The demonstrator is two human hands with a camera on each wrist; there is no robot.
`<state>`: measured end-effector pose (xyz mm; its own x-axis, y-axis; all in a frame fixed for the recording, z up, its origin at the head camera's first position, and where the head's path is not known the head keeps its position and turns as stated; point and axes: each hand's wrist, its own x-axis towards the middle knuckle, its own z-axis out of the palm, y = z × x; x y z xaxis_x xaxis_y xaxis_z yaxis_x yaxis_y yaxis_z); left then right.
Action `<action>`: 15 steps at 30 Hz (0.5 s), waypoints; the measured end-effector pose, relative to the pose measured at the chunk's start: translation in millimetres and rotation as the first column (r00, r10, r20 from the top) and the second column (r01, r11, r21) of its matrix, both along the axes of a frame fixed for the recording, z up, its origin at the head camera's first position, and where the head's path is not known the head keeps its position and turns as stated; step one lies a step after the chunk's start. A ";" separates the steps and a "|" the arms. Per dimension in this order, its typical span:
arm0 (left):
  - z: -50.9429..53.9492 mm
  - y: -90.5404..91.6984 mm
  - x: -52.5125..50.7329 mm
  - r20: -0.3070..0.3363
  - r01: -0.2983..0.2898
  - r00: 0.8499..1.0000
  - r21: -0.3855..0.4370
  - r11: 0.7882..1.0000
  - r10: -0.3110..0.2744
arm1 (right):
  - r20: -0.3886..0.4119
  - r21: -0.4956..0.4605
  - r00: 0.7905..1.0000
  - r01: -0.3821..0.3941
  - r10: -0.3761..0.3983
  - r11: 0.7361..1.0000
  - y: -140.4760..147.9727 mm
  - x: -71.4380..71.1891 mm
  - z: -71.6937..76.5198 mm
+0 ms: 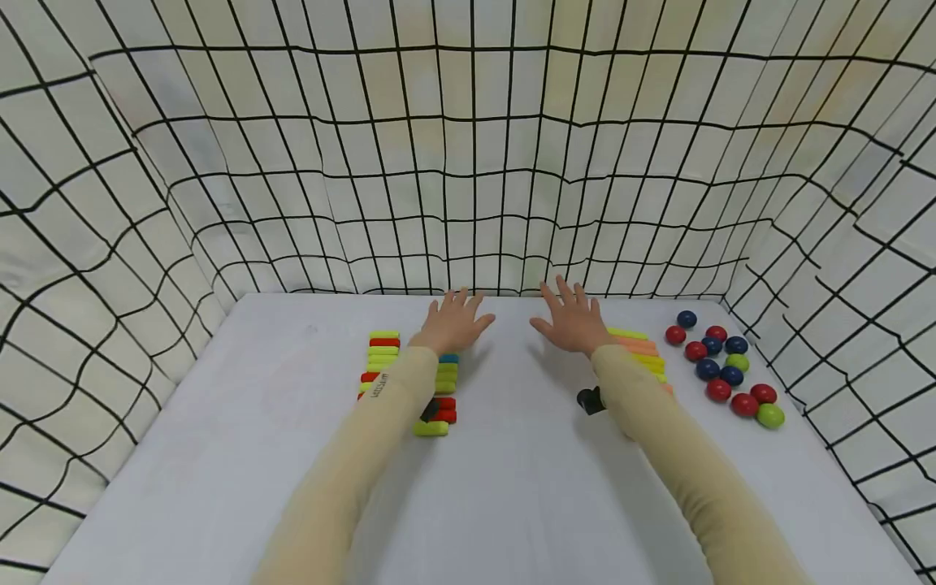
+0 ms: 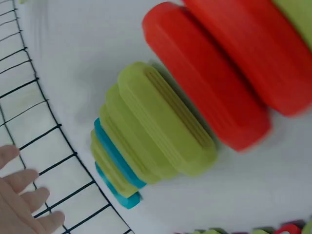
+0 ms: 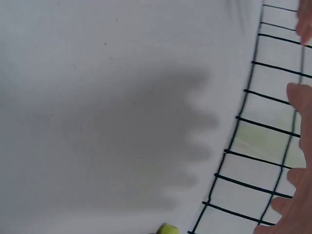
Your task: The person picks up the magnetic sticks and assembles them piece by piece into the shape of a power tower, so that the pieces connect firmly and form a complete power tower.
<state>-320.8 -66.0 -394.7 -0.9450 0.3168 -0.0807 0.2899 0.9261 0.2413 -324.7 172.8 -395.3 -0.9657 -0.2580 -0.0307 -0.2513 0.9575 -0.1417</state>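
My left hand [image 1: 449,322] hovers above the white table with its fingers straight and spread, holding nothing. Under and beside its forearm lie rows of short ridged bars; in the left wrist view these include red bars [image 2: 207,75], olive-green bars [image 2: 165,119] and thin blue bars [image 2: 117,153]. Palm down and fingers spread, my right hand [image 1: 573,318] is also raised over the table with nothing in it. Orange and yellow bars [image 1: 638,347] lie by the right forearm, partly hidden by the sleeve. The right wrist view shows that hand's fingers [image 3: 304,131] and a hand-shaped shadow.
Several red, dark blue and green egg-shaped balls [image 1: 718,391] lie along the right side of the white table [image 1: 512,487]. White walls with a black grid [image 1: 468,162] rise at the back and both sides.
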 end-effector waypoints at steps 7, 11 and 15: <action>16.4 -41.7 37.7 0.059 0.152 0.980 0.389 0.909 -0.189 | -0.014 -0.283 1.000 -0.002 -0.002 0.959 58.9 37.7 21.2; 10.0 -67.3 76.0 0.085 0.113 0.976 0.593 0.797 -0.202 | 0.020 -0.412 0.995 0.102 -0.103 0.905 103.1 74.5 19.0; -2.5 -80.9 108.9 0.114 0.069 0.973 0.682 0.728 -0.198 | -0.025 -0.485 0.968 0.206 -0.249 0.850 142.7 108.7 11.6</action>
<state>-212.0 -146.9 -397.1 -0.8806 0.4712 0.0501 0.2931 0.4585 0.8390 -216.0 315.5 -383.7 -0.9925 0.0065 0.1225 -0.0665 0.8103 -0.5822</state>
